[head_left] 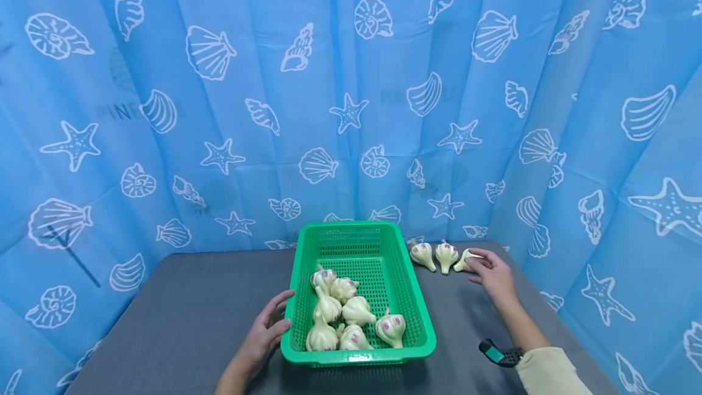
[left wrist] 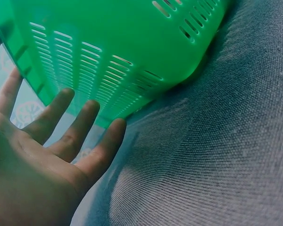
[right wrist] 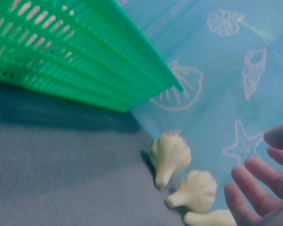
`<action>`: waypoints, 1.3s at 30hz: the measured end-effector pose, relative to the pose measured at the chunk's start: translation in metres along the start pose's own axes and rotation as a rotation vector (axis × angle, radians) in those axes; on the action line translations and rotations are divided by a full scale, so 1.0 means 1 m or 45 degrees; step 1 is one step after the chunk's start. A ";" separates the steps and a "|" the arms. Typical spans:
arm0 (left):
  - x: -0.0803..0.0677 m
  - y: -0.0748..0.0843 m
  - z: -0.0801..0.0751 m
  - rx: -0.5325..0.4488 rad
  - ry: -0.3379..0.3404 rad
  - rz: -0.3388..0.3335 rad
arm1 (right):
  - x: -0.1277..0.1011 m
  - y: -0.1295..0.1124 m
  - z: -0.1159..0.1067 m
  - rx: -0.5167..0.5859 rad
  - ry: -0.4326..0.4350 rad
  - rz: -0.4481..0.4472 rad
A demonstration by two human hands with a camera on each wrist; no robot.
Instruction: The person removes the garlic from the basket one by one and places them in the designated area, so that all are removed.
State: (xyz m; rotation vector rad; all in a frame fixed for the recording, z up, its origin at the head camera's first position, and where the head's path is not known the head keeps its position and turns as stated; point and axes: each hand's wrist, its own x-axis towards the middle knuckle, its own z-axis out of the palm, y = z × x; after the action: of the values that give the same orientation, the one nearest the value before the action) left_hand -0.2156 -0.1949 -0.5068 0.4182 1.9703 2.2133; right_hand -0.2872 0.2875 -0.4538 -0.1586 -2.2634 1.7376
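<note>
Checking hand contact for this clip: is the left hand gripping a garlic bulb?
No. The left hand rests with straight fingers against the green basket; the garlic bulbs lie inside it.

Table (head_left: 181, 297): grey, cloth-like surface.
Basket (head_left: 406, 288): green, resting on it, against the left fingertips (head_left: 282, 306).
Loose garlic bulbs (head_left: 445, 256): three, apparently, lying by the right fingertips (head_left: 476, 261).

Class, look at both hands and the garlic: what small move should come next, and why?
Probably the right hand should curl its fingers round the nearest garlic bulb, which it already touches. Three bulbs lie on the table beside the green basket, others lie inside it, and the left hand rests against the basket's side.
</note>
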 end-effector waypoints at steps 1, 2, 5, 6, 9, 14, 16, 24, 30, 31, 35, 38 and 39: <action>0.000 0.000 0.000 -0.002 -0.001 0.003 | -0.002 -0.005 0.001 0.000 -0.029 0.006; 0.000 -0.001 0.000 -0.006 0.001 0.007 | -0.003 -0.010 0.002 0.001 -0.040 0.020; 0.000 -0.001 0.000 -0.011 0.007 0.006 | -0.007 -0.021 0.005 -0.016 -0.089 0.033; 0.001 -0.002 0.000 -0.013 0.011 0.001 | -0.008 -0.024 0.007 -0.022 -0.104 0.028; 0.001 -0.001 0.000 -0.016 0.022 -0.018 | -0.010 -0.031 0.011 -0.033 -0.144 -0.014; 0.002 0.000 0.000 -0.019 0.014 -0.025 | -0.014 -0.039 0.019 -0.056 -0.201 -0.097; 0.002 0.000 0.000 -0.016 0.010 -0.022 | -0.016 -0.041 0.022 -0.041 -0.230 -0.119; 0.003 -0.002 -0.002 -0.022 0.018 -0.024 | -0.024 -0.061 0.040 0.021 -0.329 -0.199; 0.002 -0.002 -0.002 -0.017 0.020 -0.012 | -0.027 -0.070 0.056 -0.028 -0.416 -0.293; 0.002 -0.002 -0.002 -0.015 0.022 -0.013 | -0.027 -0.071 0.058 -0.034 -0.427 -0.317; 0.002 0.000 -0.001 -0.008 0.024 -0.021 | -0.026 -0.075 0.066 -0.032 -0.464 -0.369; 0.002 0.000 -0.001 0.003 0.018 -0.029 | -0.024 -0.077 0.071 -0.032 -0.485 -0.359; 0.002 0.001 -0.001 0.010 0.020 -0.032 | -0.024 -0.077 0.072 -0.041 -0.492 -0.360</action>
State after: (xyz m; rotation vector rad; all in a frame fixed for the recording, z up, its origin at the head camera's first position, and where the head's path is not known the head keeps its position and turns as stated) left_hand -0.2173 -0.1952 -0.5061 0.3767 1.9812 2.2015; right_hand -0.2790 0.1936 -0.4004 0.5095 -2.4241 1.6930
